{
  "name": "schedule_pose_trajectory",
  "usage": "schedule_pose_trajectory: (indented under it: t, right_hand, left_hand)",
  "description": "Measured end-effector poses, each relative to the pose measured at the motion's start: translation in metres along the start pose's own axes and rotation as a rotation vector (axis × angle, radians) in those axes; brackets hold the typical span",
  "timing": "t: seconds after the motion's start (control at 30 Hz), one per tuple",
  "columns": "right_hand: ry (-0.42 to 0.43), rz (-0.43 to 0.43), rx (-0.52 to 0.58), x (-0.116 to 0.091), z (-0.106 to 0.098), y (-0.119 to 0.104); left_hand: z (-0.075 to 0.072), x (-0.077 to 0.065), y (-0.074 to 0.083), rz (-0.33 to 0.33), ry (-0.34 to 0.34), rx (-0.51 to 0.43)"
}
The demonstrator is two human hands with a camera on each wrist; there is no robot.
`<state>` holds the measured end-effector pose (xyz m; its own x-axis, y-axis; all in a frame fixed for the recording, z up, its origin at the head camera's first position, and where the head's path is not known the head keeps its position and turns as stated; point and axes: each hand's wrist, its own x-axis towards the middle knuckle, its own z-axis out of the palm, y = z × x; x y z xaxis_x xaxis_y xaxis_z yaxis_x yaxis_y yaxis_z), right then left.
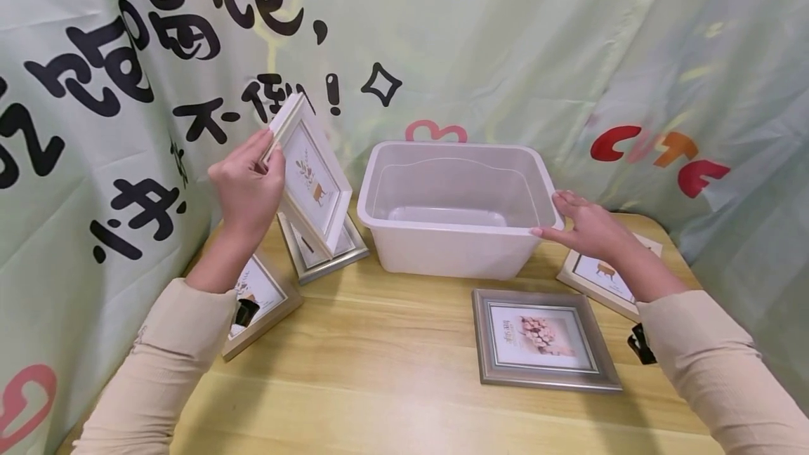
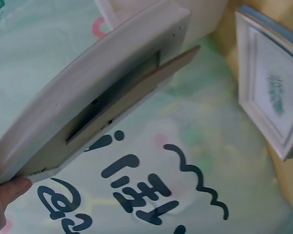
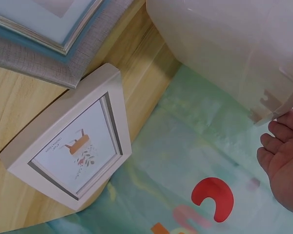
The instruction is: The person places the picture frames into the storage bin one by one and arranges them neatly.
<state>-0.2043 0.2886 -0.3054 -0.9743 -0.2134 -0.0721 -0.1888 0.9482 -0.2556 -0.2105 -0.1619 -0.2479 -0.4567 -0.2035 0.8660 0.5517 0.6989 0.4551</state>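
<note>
In the head view my left hand [image 1: 249,174] pinches a white picture frame [image 1: 316,181] by its upper left edge. The frame is tilted upright and shows a potted plant print; its lower end overlaps a silver-edged frame [image 1: 335,267] lying on the table. From the left wrist view, the backing board [image 2: 136,95] stands partly out from the back of the white frame. My right hand [image 1: 588,227] grips the right rim of a white plastic bin [image 1: 455,248], thumb at the front corner. Curled fingers [image 3: 278,134] show under that rim in the right wrist view.
A wood-toned frame [image 1: 268,325] lies at the left, partly behind my left forearm. Near the front right is a grey frame with pink flowers [image 1: 540,340]. Another pale frame [image 1: 600,279] lies under my right forearm. A printed curtain [image 1: 493,41] hangs behind the table.
</note>
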Motion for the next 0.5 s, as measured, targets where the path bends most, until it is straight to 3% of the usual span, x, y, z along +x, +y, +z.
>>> schedule_pose_trajectory:
  t: [0.5]
  right_hand:
    - [0.006,-0.007,-0.028,-0.001,-0.001,0.0]
  left_hand:
    - [0.022,0.034,0.035,0.019,0.023,0.0]
